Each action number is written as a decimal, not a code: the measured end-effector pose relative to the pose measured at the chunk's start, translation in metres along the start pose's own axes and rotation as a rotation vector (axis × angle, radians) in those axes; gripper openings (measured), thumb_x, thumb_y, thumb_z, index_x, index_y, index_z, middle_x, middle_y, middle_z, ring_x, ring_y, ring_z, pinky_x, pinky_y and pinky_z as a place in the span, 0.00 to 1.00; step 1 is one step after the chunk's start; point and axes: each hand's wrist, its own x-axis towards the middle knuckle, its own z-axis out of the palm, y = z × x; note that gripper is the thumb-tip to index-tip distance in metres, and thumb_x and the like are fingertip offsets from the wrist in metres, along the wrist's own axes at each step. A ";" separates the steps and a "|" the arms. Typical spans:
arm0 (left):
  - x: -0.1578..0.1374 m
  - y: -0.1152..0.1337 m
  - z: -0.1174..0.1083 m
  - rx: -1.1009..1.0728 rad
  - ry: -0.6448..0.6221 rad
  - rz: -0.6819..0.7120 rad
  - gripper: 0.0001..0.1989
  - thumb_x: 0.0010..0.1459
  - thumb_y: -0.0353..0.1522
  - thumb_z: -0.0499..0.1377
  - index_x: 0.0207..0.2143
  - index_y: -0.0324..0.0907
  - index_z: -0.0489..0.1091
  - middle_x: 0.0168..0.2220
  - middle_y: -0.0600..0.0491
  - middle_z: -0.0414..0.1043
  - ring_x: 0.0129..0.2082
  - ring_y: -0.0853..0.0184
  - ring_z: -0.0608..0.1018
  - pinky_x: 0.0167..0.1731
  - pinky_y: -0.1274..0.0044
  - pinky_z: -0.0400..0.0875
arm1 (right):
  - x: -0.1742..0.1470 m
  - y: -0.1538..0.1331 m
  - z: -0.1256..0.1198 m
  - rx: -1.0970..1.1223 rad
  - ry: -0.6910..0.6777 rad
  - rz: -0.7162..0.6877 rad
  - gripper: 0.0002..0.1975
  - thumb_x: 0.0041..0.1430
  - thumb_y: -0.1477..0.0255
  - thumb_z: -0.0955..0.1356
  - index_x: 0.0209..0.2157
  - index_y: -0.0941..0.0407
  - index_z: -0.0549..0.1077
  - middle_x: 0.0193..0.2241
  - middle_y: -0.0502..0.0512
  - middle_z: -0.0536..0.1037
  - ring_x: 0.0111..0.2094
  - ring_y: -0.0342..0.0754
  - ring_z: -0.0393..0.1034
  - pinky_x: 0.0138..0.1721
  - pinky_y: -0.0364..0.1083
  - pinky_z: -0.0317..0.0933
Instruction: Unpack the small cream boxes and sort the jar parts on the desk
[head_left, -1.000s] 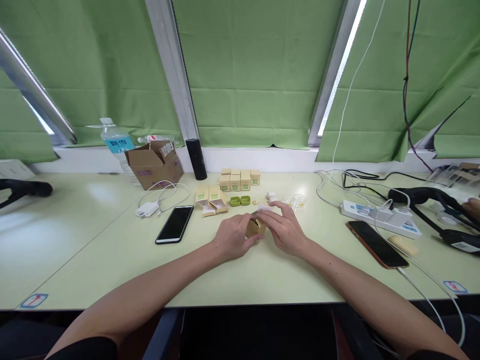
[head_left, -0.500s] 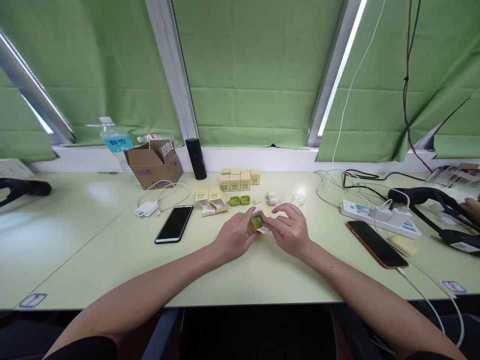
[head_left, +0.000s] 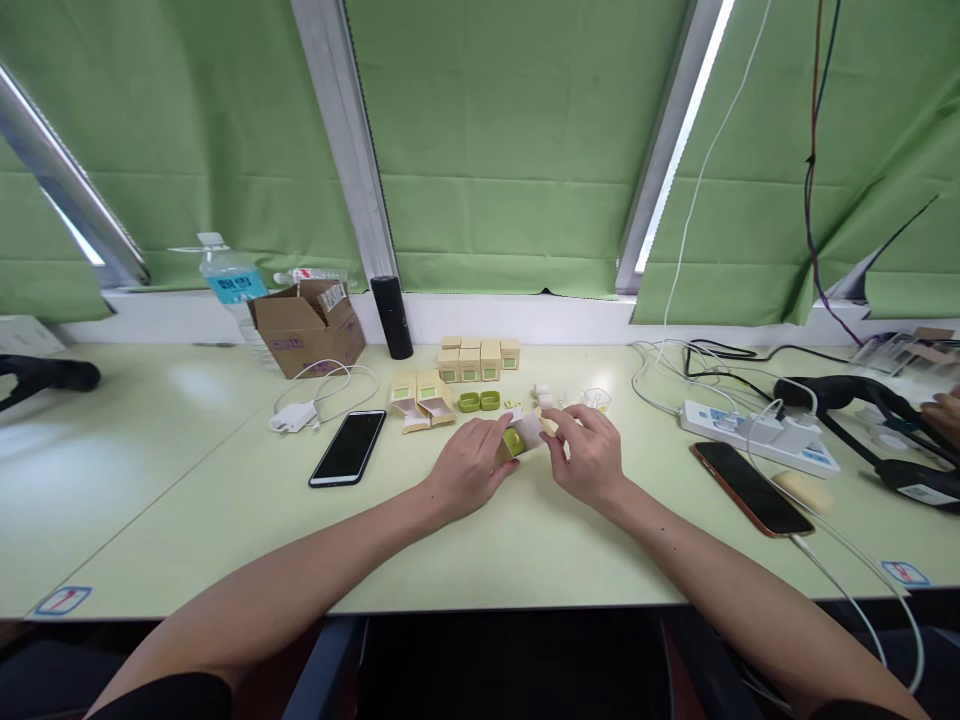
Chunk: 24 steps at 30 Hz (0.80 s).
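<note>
My left hand (head_left: 466,470) is wrapped round a small cardboard box (head_left: 529,432), tilted so its opening faces me. A green item (head_left: 514,441) shows inside the box. My right hand (head_left: 589,452) pinches the box's end flap at its right side with thumb and fingertips. Just beyond, two green containers (head_left: 480,401) stand side by side, with tiny yellow pieces (head_left: 513,405) next to them. To their left lie two opened cardboard boxes (head_left: 423,402). Pale pink pieces (head_left: 541,394) and clear plastic parts (head_left: 595,399) sit behind my right hand, partly hidden.
Several closed small boxes (head_left: 478,362) stand at the back. On the left are a phone (head_left: 348,449), a charger (head_left: 294,418), a brown carton (head_left: 306,338) and a black cylinder (head_left: 391,318). A second phone (head_left: 752,488), a power strip (head_left: 761,437) and cables lie right. Another person's hand (head_left: 943,415) shows far right.
My right fingers have drawn back slightly to the right, and the box flap is now folded outward. My left hand keeps its hold on the box.
</note>
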 end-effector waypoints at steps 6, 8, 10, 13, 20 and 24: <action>0.001 0.002 -0.002 0.038 0.002 0.046 0.32 0.67 0.36 0.60 0.68 0.36 0.54 0.47 0.38 0.77 0.45 0.50 0.79 0.44 0.60 0.76 | 0.011 0.002 -0.007 -0.070 -0.001 -0.172 0.16 0.62 0.84 0.64 0.44 0.53 0.75 0.38 0.57 0.81 0.46 0.54 0.72 0.45 0.52 0.62; 0.001 0.002 -0.003 0.061 -0.001 0.075 0.31 0.67 0.34 0.60 0.67 0.35 0.54 0.49 0.37 0.76 0.47 0.49 0.79 0.45 0.59 0.76 | 0.012 0.001 -0.007 0.008 -0.059 -0.268 0.18 0.63 0.86 0.62 0.44 0.53 0.75 0.40 0.55 0.82 0.46 0.51 0.74 0.46 0.51 0.61; 0.002 0.002 -0.004 0.081 -0.005 0.097 0.31 0.67 0.33 0.60 0.67 0.35 0.53 0.51 0.37 0.76 0.48 0.49 0.79 0.46 0.59 0.76 | 0.010 0.000 -0.005 0.098 -0.100 -0.298 0.18 0.65 0.87 0.61 0.47 0.55 0.75 0.40 0.54 0.84 0.44 0.48 0.76 0.45 0.49 0.61; 0.003 0.003 -0.005 0.099 -0.011 0.109 0.30 0.67 0.32 0.59 0.67 0.34 0.53 0.51 0.36 0.76 0.48 0.49 0.79 0.45 0.60 0.75 | 0.005 -0.001 -0.001 0.172 -0.090 -0.247 0.21 0.66 0.87 0.59 0.53 0.56 0.73 0.41 0.56 0.85 0.40 0.46 0.78 0.46 0.49 0.62; 0.004 0.006 -0.008 0.143 -0.016 0.147 0.30 0.68 0.33 0.57 0.68 0.33 0.52 0.48 0.37 0.76 0.46 0.50 0.79 0.42 0.61 0.74 | -0.005 0.005 0.007 0.205 -0.213 -0.009 0.11 0.71 0.78 0.63 0.44 0.53 0.75 0.29 0.51 0.84 0.25 0.46 0.73 0.47 0.52 0.62; 0.003 0.006 -0.006 0.174 -0.027 0.186 0.29 0.69 0.32 0.56 0.68 0.32 0.53 0.46 0.38 0.76 0.45 0.51 0.79 0.41 0.62 0.74 | -0.008 0.002 0.010 0.267 -0.384 0.158 0.06 0.69 0.73 0.66 0.39 0.53 0.76 0.24 0.48 0.82 0.21 0.45 0.69 0.46 0.52 0.57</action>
